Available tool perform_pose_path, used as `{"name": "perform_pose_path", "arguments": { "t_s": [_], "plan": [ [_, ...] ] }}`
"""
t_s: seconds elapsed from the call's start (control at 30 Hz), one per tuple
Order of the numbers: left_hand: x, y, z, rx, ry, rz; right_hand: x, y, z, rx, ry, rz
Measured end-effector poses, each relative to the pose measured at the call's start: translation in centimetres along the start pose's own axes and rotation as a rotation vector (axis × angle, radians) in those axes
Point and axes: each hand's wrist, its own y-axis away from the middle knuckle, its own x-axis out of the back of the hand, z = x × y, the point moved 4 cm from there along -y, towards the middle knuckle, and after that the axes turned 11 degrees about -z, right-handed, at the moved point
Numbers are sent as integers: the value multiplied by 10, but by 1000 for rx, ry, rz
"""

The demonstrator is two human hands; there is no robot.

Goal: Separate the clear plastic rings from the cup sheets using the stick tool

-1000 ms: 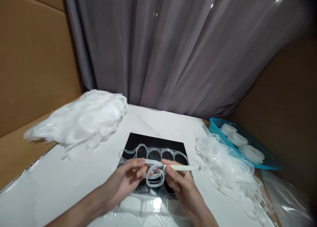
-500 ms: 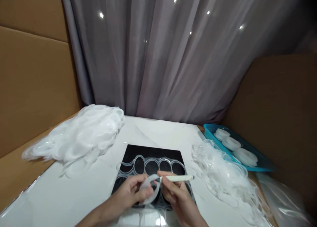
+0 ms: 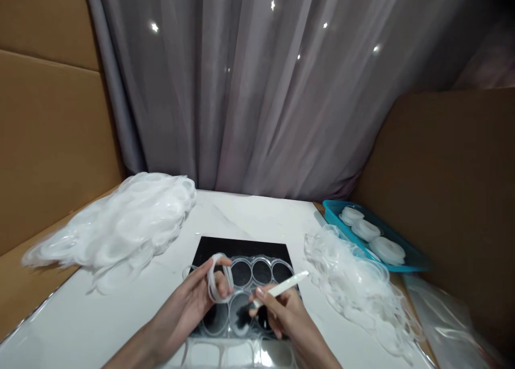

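My left hand [image 3: 191, 299] is closed around several translucent white rings [image 3: 212, 284], its fingers passing through their opening. Between the fingertips of my right hand [image 3: 286, 310] is a slim white pen-like tool [image 3: 288, 283], its outer end pointing up and to the right; I cannot make out its working tip. The tool and the rings are apart. Under both hands, a clear sheet of joined rings [image 3: 252, 271] lies over a black board [image 3: 231, 245] and runs past its near edge.
A large heap of white ring sheets [image 3: 132, 219] lies at the left. To the right is a tangle of ring scraps [image 3: 350, 275]. Behind it, a blue tray [image 3: 332, 211] holds stacked rings [image 3: 386, 250]. Clear plastic [image 3: 438, 315] lies at the lower right. Cardboard walls [image 3: 48, 144] flank the table.
My left hand has turned and moved left with the rings, which now face more upright. My right hand has drawn the tool away from them and tilted it. The view has shifted slightly.
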Motion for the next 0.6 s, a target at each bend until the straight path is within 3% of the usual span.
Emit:
{"name": "perform_pose_path", "arguments": {
  "t_s": [0.1,0.23,0.33,0.47,0.6],
  "plan": [
    [-7,3,-1,62,-36,-65,6,-1,10,-18,210,2],
    [-10,6,-8,85,-103,-133,22,4,10,14,487,262],
    [-8,9,-19,103,-140,-168,23,9,-9,134,492,408],
    [-9,9,-33,76,-172,-167,-12,11,-34,312,299,196],
    [0,8,-43,43,-185,-57,-46,5,-25,346,96,44]
  ]
}}
